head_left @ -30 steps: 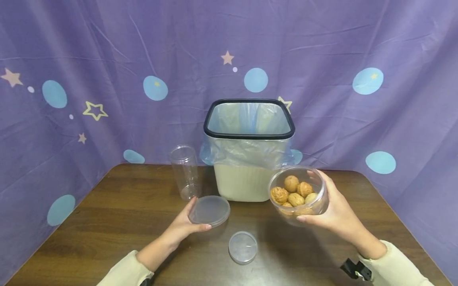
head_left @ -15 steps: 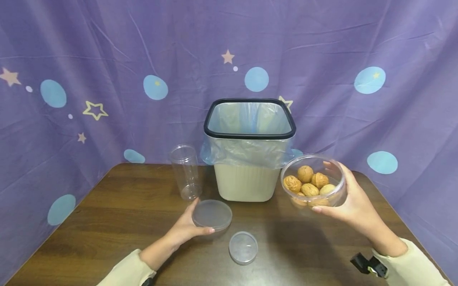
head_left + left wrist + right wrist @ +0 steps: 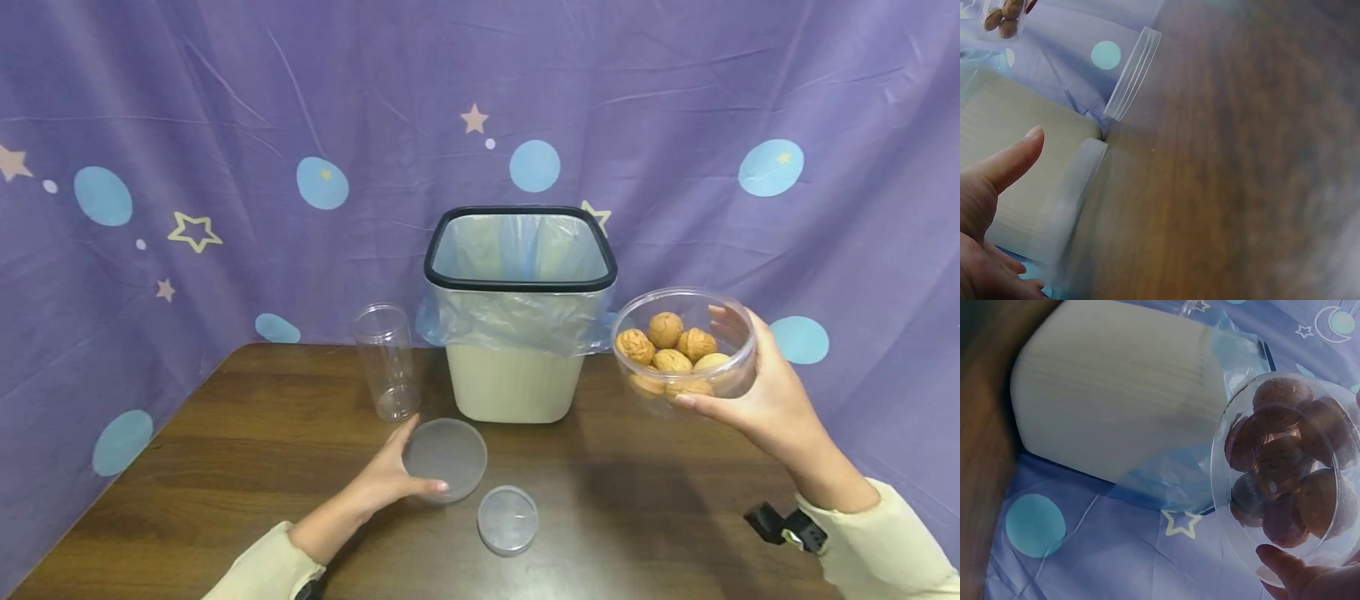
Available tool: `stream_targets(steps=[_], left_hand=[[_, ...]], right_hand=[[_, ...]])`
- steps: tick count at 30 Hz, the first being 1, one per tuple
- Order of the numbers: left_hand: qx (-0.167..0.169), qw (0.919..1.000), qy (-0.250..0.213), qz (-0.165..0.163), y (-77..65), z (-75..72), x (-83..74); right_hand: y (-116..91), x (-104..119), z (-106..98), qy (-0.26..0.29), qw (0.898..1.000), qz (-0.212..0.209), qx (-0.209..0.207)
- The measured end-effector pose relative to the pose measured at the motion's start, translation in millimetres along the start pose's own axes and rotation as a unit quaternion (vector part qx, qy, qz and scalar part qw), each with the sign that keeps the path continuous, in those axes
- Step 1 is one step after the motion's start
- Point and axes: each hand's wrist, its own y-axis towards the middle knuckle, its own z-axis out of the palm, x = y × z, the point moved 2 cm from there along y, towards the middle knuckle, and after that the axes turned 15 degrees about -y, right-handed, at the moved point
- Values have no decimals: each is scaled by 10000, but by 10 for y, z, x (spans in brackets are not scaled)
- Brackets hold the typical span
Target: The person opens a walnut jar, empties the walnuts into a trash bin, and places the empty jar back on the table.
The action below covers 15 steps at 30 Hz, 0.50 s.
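Observation:
My right hand (image 3: pixel 780 408) grips a clear round plastic tub (image 3: pixel 738 379) by its right side, raised above the table. Several walnuts (image 3: pixel 672 360) lie inside it; in the right wrist view they show through the tub's base. My left hand (image 3: pixel 382 479) is at the left edge of a large translucent lid (image 3: pixel 450 458) that lies flat on the table. Its thumb and fingers are spread; in the left wrist view a gap shows between the thumb (image 3: pixel 1016 159) and the lid. A smaller clear lid (image 3: pixel 508 518) rests just right of the large one.
A cream bin (image 3: pixel 513 383) with a black rim and a blue-tinted bag stands at the back of the wooden table (image 3: pixel 247 450). Left of it is a tall clear plastic cup (image 3: pixel 386 367). A purple patterned curtain (image 3: pixel 405 100) hangs behind.
My right hand has moved the tub of walnuts right and up, away from the bin. My left hand has lowered the large lid onto the table and let go of it.

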Motion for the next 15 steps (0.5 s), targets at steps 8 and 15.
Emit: stream_targets(steps=[8, 15], left_hand=[[-90, 9997, 160, 156, 46, -60, -149], [-87, 9987, 238, 443, 75, -158, -464]], right_hand=[[154, -18, -57, -37, 10000, -34, -73], [271, -28, -103, -80, 10000, 20, -24]])
